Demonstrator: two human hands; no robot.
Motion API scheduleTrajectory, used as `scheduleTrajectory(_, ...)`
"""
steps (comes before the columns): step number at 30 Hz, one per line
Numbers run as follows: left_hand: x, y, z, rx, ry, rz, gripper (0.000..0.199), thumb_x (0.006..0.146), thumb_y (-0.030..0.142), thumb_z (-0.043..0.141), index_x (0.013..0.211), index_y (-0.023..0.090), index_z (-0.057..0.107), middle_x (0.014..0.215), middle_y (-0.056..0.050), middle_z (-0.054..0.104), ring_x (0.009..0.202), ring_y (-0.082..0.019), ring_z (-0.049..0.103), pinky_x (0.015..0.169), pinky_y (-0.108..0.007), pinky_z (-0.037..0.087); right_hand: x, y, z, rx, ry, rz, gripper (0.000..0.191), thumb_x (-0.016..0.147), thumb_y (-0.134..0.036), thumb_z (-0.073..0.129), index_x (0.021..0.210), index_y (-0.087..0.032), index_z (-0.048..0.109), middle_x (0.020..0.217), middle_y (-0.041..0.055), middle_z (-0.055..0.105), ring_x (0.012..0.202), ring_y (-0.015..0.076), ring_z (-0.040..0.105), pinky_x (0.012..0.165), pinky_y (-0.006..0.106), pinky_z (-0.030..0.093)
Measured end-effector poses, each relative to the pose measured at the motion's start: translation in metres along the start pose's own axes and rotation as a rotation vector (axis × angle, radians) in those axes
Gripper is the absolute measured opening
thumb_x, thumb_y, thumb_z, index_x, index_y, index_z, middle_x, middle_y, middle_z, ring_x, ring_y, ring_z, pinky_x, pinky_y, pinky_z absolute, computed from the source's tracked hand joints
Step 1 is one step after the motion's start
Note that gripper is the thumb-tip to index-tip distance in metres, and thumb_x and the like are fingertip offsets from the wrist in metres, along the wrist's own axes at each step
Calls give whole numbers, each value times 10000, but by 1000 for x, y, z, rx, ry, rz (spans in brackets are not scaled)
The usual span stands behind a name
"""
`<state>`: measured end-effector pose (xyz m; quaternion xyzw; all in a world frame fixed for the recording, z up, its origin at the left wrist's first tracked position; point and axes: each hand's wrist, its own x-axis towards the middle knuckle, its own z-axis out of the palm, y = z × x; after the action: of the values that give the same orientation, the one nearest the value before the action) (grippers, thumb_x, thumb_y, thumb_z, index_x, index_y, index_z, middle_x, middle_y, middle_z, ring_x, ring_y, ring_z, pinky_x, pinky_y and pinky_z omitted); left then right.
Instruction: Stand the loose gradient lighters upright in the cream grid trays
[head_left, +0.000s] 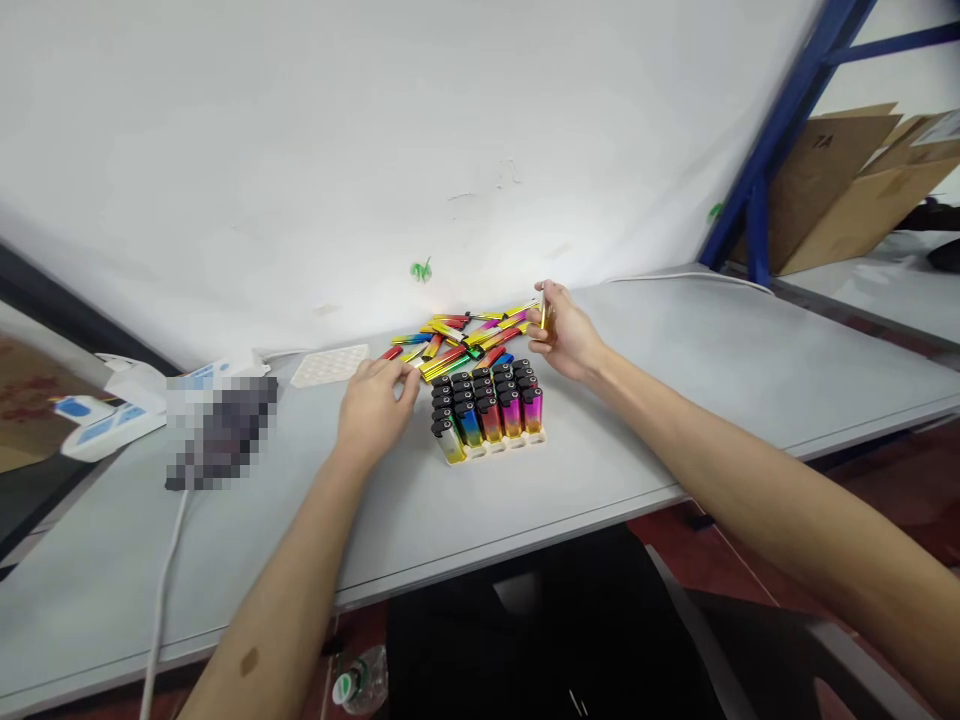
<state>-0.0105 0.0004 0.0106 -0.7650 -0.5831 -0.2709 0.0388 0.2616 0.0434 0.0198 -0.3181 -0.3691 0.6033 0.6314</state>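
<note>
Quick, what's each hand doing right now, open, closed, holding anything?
Left hand: fingers bent beside the lighter pile; whether it grips anything can't be told.
Right hand: closed on a shiny gold-toned lighter.

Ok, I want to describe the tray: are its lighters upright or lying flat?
Upright: the lighters stand in rows in the white tray, black tops uppermost and coloured bodies below.

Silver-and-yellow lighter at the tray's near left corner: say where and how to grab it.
Pinch the silver-and-yellow lighter by its upper body, just below the black top, probably from the near side: it stands roughly upright, foot in the tray; other lighters crowd behind, while its front is unobstructed.
</note>
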Motion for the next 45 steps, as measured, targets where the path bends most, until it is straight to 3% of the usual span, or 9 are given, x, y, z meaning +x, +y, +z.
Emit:
scheduleTrajectory(2,0,-4,-4,84,-41,-78,270,947,344,436,886,228,672,970,-85,745,1061,-310,595,877,-442,496,0,-8,-7,-18,-17,8,295,941,-547,604,986,-288,470,515,-120,382,372,70,258,371,173,153)
scheduleTrajectory(6,0,-7,-8,162,-124,-195,281,949,396,416,949,248,655,1039,-85,742,1107,-331,596,805,-442,508,-3,-16,-10,-87,-50,96,534,898,-748,489,740,-242,421,456,-105,252,376,72,147,378,221,94)
scheduleTrajectory(13,0,-10,-6,122,-143,-199,259,927,410,451,879,251,649,1002,-89,758,1061,-330,632,734,-413,505,-11,-15,0,-147,-42,132,451,1004,-452,308,609,-233,296,428,-78,203,379,79,100,398,227,71)
scheduleTrajectory(22,1,-16,-1,8,-151,-59,265,911,376,471,911,215,682,963,-93,754,984,-285,654,873,-403,516,-14,-14,1,-178,-34,113,443,1005,-469,298,626,-239,291,445,-84,196,396,83,91,389,217,88)
scheduleTrajectory(26,2,-17,1,-12,-183,-14,309,838,224,458,1007,214,716,1076,-79,752,1093,-280,638,953,-394,511,-15,-13,2,-186,-39,129,498,1006,-550,302,620,-236,299,436,-84,206,390,80,98,385,218,91)
scheduleTrajectory(30,2,-21,5,-6,-208,38,437,754,115,450,1085,217,716,1163,-64,733,1193,-269,604,1037,-390,480,-14,-12,0,-181,-56,135,441,989,-459,310,608,-236,304,422,-78,206,385,82,93,383,218,81)
scheduleTrajectory(40,0,-18,2,15,-214,59,472,749,148,508,1172,219,705,1245,-88,681,1298,-316,503,1105,-447,419,-14,-11,0,-193,-38,140,436,983,-466,302,614,-236,335,431,-77,213,373,81,115,377,220,98)
scheduleTrajectory(42,0,-17,1,41,-219,38,483,756,169,521,1204,219,694,1263,-94,669,1302,-330,493,1106,-463,410,-13,-10,0,-198,-36,121,458,997,-504,287,651,-230,409,461,-70,268,372,86,177,368,219,148)
scheduleTrajectory(45,-1,-16,1,98,-223,-3,440,784,205,528,1186,231,703,1252,-110,653,1280,-353,492,1085,-499,407,-12,-9,0,-220,-51,56,410,1004,-511,353,802,-213,550,587,-32,458,447,107,413,417,230,358)
